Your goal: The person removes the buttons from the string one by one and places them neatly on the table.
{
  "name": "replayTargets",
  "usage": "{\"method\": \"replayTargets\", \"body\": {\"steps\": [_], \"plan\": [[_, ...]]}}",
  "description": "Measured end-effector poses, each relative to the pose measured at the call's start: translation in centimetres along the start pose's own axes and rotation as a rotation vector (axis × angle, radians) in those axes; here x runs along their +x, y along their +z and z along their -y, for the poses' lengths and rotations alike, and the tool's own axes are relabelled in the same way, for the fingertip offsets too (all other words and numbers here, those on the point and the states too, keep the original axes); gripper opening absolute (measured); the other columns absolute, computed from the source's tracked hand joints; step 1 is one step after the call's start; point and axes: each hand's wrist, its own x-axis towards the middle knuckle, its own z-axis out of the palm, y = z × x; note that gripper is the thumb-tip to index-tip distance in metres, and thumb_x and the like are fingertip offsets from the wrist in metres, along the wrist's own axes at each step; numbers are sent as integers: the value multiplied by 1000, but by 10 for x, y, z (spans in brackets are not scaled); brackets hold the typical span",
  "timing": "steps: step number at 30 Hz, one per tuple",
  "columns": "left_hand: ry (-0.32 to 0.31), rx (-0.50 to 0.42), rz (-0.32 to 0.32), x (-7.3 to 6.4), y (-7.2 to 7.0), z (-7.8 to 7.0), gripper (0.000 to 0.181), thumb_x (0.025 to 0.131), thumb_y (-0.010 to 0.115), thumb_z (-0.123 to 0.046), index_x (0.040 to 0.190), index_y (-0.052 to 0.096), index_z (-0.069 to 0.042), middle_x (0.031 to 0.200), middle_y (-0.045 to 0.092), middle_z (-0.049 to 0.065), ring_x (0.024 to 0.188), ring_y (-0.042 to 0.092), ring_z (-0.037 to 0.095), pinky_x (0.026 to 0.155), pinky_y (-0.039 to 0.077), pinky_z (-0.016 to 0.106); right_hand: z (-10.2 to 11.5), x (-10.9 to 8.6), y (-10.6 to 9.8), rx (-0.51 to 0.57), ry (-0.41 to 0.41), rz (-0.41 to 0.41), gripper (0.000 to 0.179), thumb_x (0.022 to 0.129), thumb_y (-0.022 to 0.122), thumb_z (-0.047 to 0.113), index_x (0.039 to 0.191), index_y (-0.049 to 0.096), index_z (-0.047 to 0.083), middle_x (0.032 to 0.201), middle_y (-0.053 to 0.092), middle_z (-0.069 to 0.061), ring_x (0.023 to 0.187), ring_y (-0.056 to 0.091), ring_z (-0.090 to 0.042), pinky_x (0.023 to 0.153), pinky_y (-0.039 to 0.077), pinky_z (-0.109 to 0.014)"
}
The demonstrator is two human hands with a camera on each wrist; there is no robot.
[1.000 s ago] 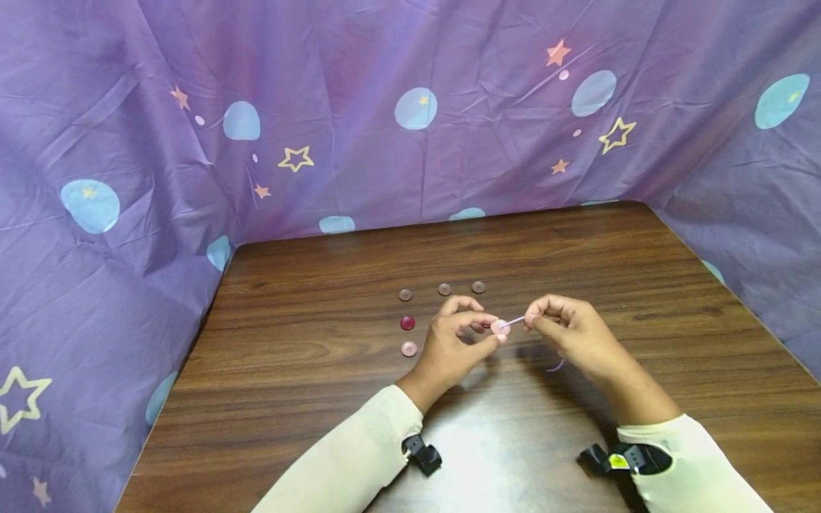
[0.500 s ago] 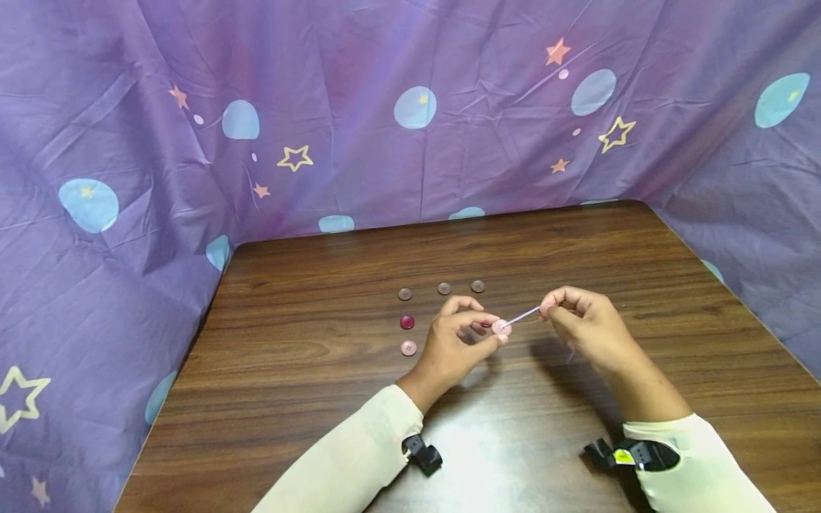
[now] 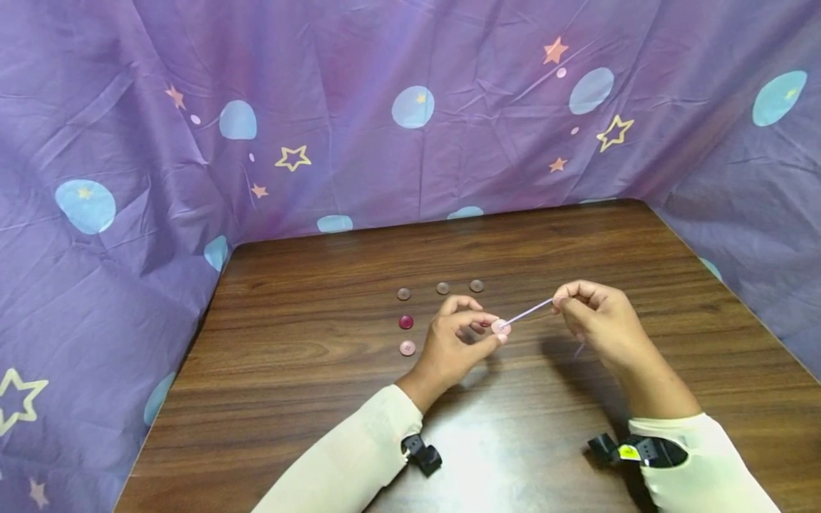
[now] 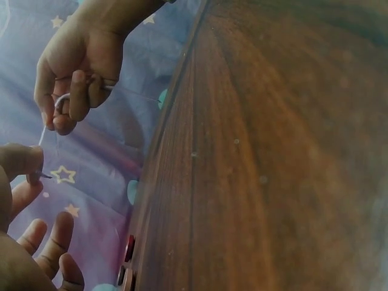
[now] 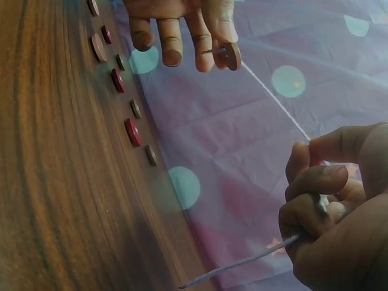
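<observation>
My left hand [image 3: 452,342] pinches a pink button [image 3: 501,327] between thumb and index finger, above the table. A lilac string [image 3: 529,311] passes through the button, and a short dark-tipped end [image 5: 212,51] pokes out on its far side in the right wrist view. My right hand [image 3: 603,320] pinches the string between thumb and forefinger, with the stretch to the button drawn straight. More string winds through the curled fingers of that hand, and its tail [image 5: 242,262] trails out below. The left hand's other fingers are spread apart.
On the wooden table [image 3: 308,399], brown buttons [image 3: 443,288] lie in a back row. A crimson button [image 3: 406,322] and another pink button [image 3: 407,348] lie left of my left hand, which partly covers a red one [image 3: 485,325]. A purple patterned cloth [image 3: 359,142] hangs around the table.
My right hand has moved right and slightly away, so the string between it and the button is longer. The left hand has stayed in place with the button.
</observation>
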Motion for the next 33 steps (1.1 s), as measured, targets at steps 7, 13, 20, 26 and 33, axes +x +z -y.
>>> {"method": "replayTargets", "body": {"steps": [7, 13, 20, 26, 33], "plan": [[8, 2, 2, 0, -1, 2, 25, 78, 84, -21, 102, 78, -17, 119, 52, 6, 92, 69, 25, 77, 60, 39, 2, 1, -5, 121, 9, -43, 11, 95, 55, -2, 87, 61, -4, 71, 64, 2, 46, 42, -7, 38, 29, -32], [14, 32, 11, 0, -2, 4, 25, 80, 82, -22, 103, 77, -18, 120, 51, 6, 94, 69, 25, 77, 59, 38, 4, 1, -8, 173, 3, -91, 18, 93, 51, -7, 83, 63, 3, 70, 63, 2, 46, 41, -6, 41, 19, -37], [7, 64, 17, 0, -3, 5, 25, 79, 83, -25, 103, 77, -19, 120, 53, 5, 102, 65, 17, 84, 56, 41, 2, 2, -10, 178, -17, -77, 15, 96, 56, 0, 83, 62, 3, 71, 64, 3, 46, 42, -6, 39, 20, -34], [32, 125, 23, 1, -5, 6, 25, 79, 83, -26, 103, 77, -20, 116, 60, 2, 108, 55, 9, 93, 51, 31, 2, 2, -11, 184, -11, -77, 15, 97, 55, 2, 84, 63, 4, 71, 62, 3, 46, 42, -6, 39, 19, -35], [17, 136, 63, 1, -8, 10, 27, 78, 84, -22, 104, 77, -16, 113, 66, 2, 106, 61, 12, 92, 51, 30, 0, 3, -10, 185, -14, -69, 14, 97, 55, 2, 84, 61, 4, 71, 61, 3, 47, 42, -5, 39, 21, -32]]}}
